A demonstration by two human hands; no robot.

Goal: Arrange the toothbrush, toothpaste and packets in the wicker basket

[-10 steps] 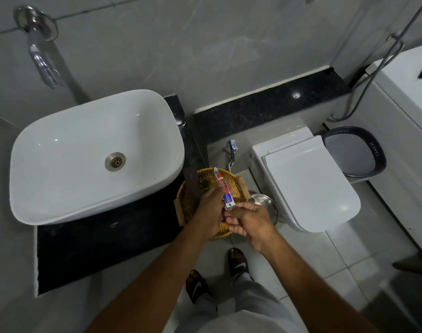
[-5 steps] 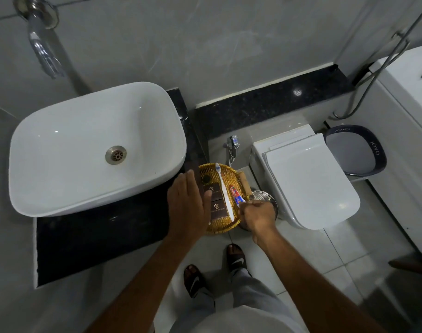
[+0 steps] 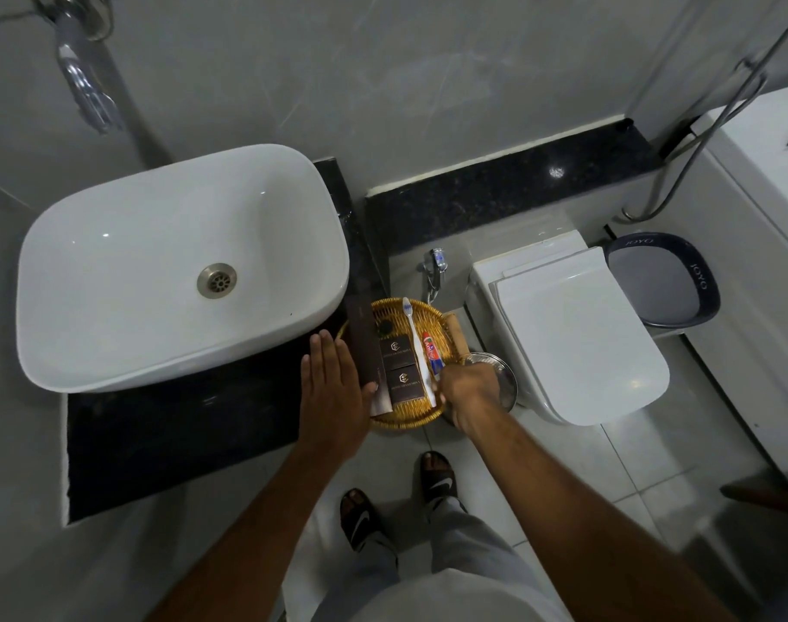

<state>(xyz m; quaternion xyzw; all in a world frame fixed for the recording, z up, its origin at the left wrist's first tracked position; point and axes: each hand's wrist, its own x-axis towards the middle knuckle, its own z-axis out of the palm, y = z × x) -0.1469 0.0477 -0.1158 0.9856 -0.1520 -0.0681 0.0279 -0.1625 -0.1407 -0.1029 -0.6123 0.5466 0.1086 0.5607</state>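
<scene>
A round wicker basket (image 3: pixel 437 317) sits at the right end of the black counter. In it lie a long dark packet (image 3: pixel 366 347) at the left, two small dark packets (image 3: pixel 396 352) in the middle, then a white toothbrush (image 3: pixel 413 338) and a red-and-blue toothpaste tube (image 3: pixel 430 350) side by side. My left hand (image 3: pixel 333 388) rests flat beside the basket's left rim, fingers apart, thumb touching the long packet's near end. My right hand (image 3: pixel 468 390) is over the basket's near right edge, fingers curled on the near end of the toothpaste.
A white basin (image 3: pixel 158 280) fills the counter (image 3: pixel 158 437) to the left. Below the basket's right side are a round steel lid (image 3: pixel 502 374), a closed white toilet (image 3: pixel 571 334) and a dark bin (image 3: pixel 661 280). My sandalled feet stand on the tiled floor.
The toothpaste went from my left hand to my right and now lies in the basket beside the toothbrush. My left hand moved off the basket to its left side.
</scene>
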